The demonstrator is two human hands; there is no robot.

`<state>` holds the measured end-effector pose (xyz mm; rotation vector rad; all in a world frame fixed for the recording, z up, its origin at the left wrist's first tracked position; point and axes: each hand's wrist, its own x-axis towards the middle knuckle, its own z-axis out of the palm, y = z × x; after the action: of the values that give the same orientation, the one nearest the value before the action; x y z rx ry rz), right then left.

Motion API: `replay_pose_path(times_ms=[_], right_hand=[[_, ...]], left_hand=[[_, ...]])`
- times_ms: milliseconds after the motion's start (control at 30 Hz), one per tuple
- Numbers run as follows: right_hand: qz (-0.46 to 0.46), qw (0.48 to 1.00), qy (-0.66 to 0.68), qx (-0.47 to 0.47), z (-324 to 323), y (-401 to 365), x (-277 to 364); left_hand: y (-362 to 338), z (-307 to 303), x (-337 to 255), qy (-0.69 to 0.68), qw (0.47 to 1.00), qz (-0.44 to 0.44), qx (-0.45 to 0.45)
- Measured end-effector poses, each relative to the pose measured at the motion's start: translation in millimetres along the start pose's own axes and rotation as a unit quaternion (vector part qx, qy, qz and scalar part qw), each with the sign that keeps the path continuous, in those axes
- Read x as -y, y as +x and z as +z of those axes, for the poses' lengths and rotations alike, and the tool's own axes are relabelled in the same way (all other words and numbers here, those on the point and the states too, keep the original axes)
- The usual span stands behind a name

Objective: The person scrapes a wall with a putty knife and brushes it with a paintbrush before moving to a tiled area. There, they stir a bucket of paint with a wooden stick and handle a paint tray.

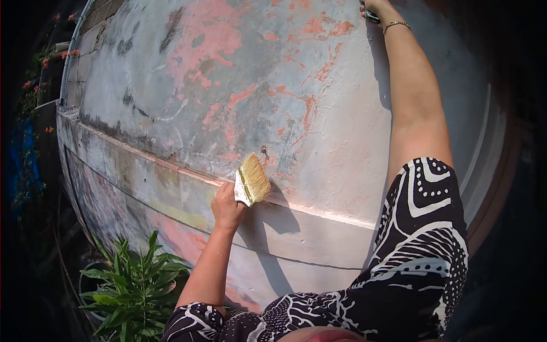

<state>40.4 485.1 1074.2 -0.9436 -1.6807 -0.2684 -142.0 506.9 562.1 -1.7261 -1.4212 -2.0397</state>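
Note:
My left hand (pixel 227 206) is closed round the handle of a wide paintbrush (pixel 254 181) with pale bristles and a shiny metal band. The brush points up and to the right, in front of the ledge (pixel 330 215) that runs along the wall. My right arm reaches up to the top edge of the view. There my right hand (pixel 376 7), partly cut off, is closed on a small dark, shiny thing (pixel 372 17) against the wall. Most of that thing is hidden. The wall (pixel 228 74) has patchy grey, pink and orange-red paint, whitish at the right.
A leafy potted plant (pixel 128 285) stands at the lower left, close to the wall's base. A small dark fixture (pixel 264 149) sticks out of the wall above the brush. Pale vertical trim (pixel 484 148) edges the wall at the right. Red flowers (pixel 48 62) grow at the far left.

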Motion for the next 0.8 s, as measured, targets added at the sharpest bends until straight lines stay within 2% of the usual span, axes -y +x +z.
replay_pose_path(times_ms=[133, 333, 433, 600, 700, 767, 800], right_hand=[[-0.012, 1.0, -0.003, 0.005, -12.2, 5.3, 17.2], [-0.018, 0.998, -0.067, -0.009, 8.7, -20.9, -7.8], [-0.045, 0.994, -0.094, -0.014, 17.2, -5.9, 8.2], [-0.149, 0.972, -0.167, 0.072, 71.8, -13.7, 38.1], [-0.217, 0.944, -0.196, 0.154, 130.0, -59.8, 13.8], [-0.231, 0.944, -0.163, 0.17, 151.2, -106.6, -17.1], [-0.228, 0.933, -0.196, 0.199, 148.4, -134.9, -15.6]], left_hand=[[-0.8, 1.0, 1.8, 0.005, 1.0, -0.015, -0.001], [-0.4, -2.1, -0.5, -0.015, 1.0, -0.004, -0.001], [-1.7, -3.8, -2.1, -0.005, 1.0, -0.005, -0.001], [-0.7, -0.5, 0.4, 0.005, 1.0, -0.009, 0.001], [-1.2, -2.6, -0.1, 0.0, 1.0, -0.014, 0.007], [-0.9, -4.2, -0.9, -0.003, 1.0, -0.01, 0.009], [-0.8, -4.4, -1.2, -0.005, 1.0, -0.01, 0.01]])
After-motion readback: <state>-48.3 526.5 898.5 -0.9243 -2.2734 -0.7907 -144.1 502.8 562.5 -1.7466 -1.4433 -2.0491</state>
